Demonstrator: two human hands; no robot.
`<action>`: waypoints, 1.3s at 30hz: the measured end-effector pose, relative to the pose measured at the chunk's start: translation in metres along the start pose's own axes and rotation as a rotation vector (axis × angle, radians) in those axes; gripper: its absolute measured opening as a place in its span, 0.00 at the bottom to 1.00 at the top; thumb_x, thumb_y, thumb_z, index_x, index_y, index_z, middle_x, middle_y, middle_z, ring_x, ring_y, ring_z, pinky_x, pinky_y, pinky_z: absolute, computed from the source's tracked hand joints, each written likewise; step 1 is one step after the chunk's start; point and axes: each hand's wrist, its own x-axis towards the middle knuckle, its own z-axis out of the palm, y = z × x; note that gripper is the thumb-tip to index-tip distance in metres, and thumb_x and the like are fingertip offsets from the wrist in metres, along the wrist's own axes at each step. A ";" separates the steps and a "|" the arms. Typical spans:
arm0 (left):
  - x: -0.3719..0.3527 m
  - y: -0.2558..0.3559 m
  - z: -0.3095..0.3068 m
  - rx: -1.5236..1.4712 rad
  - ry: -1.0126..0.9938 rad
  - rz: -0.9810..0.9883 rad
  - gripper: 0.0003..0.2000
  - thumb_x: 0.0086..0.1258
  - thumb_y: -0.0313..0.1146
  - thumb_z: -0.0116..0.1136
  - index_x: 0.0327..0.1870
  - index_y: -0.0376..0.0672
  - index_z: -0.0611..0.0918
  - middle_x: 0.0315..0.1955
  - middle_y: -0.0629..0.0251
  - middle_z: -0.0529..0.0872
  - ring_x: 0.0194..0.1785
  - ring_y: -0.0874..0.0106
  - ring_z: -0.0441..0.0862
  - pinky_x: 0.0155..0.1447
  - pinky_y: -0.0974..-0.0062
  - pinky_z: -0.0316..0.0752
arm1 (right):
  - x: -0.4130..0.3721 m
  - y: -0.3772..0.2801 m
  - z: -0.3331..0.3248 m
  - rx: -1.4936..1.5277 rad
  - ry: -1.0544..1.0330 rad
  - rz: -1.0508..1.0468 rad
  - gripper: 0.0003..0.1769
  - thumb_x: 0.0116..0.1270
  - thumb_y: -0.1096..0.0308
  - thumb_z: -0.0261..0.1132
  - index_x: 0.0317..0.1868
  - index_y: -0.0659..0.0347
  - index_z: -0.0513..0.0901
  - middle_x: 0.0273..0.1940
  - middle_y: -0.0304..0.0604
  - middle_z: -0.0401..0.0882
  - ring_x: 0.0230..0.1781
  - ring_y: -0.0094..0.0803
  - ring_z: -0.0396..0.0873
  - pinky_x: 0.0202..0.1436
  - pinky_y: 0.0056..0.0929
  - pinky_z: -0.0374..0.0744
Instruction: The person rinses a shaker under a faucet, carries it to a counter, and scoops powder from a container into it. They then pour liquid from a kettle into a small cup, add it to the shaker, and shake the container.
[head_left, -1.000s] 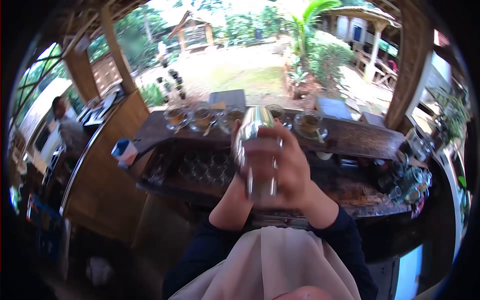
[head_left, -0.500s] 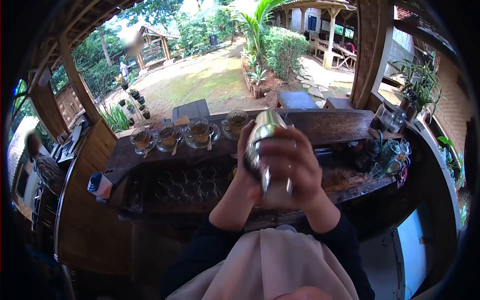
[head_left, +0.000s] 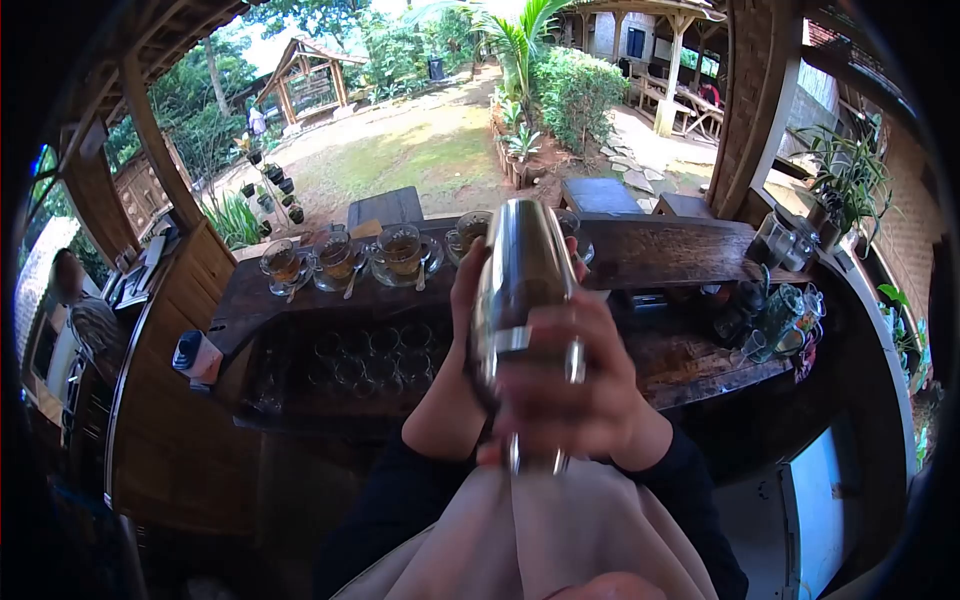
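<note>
A shiny metal shaker is held between both hands in front of my chest, its narrower end pointing up and away. My left hand wraps its left side, partly hidden behind the metal. Around the right side and lower part curl the fingers of my right hand, blurred by motion. Behind the shaker, glass cups of amber drink stand on saucers with spoons along the wooden counter. One more cup is partly covered by my left hand.
Several upturned-looking clear glasses sit on the lower shelf. Glassware and a large jar are at the right. A white-and-dark container stands at the counter's left end. A person is at the far left.
Both hands have moved the shaker lower and closer to my body. It now shows more of its length above my right hand. The view has shifted slightly.
</note>
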 end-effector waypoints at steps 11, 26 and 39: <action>0.045 0.027 -0.077 0.011 0.082 0.111 0.28 0.70 0.56 0.43 0.60 0.42 0.73 0.50 0.52 0.80 0.56 0.61 0.78 0.62 0.62 0.73 | -0.027 0.066 0.021 0.135 0.152 0.577 0.28 0.39 0.65 0.76 0.45 0.57 0.80 0.49 0.46 0.79 0.55 0.51 0.75 0.58 0.46 0.73; 0.022 0.017 -0.047 -0.218 -0.242 -0.138 0.29 0.70 0.56 0.48 0.61 0.40 0.71 0.50 0.52 0.80 0.56 0.59 0.78 0.57 0.61 0.78 | -0.001 0.036 0.006 0.092 0.004 0.221 0.21 0.49 0.61 0.73 0.45 0.52 0.82 0.51 0.42 0.79 0.56 0.44 0.76 0.60 0.49 0.72; 0.002 0.046 -0.046 -0.322 -0.365 -0.136 0.28 0.70 0.55 0.47 0.56 0.37 0.74 0.45 0.52 0.83 0.50 0.60 0.81 0.57 0.57 0.76 | 0.005 0.033 0.034 0.154 0.035 0.194 0.23 0.46 0.63 0.75 0.45 0.53 0.82 0.51 0.39 0.80 0.55 0.41 0.77 0.61 0.45 0.71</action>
